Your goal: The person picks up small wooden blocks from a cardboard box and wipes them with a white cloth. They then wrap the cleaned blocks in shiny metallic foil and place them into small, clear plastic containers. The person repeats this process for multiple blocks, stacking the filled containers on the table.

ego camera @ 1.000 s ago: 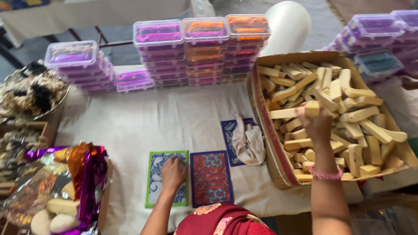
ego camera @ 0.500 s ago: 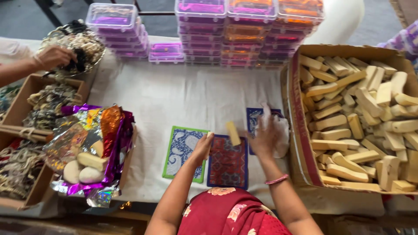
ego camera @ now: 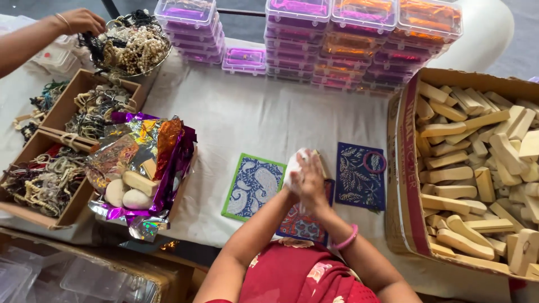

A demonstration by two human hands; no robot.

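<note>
On the cloth-covered counter (ego camera: 236, 112) lay 3 printed square mats (ego camera: 252, 186). The left hand (ego camera: 293, 174) and right hand (ego camera: 312, 180) were pressed together around 1 pale wooden block (ego camera: 321, 164) and a white cloth (ego camera: 296, 160); half a second before, they were apart, the right holding the block alone.

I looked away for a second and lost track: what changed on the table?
The right hand took a wooden piece from the cardboard box and brought it left over the printed cards. The left hand lifted off the green-edged card to join it, with a white cloth between them. The stacked plastic boxes stayed put.
</note>
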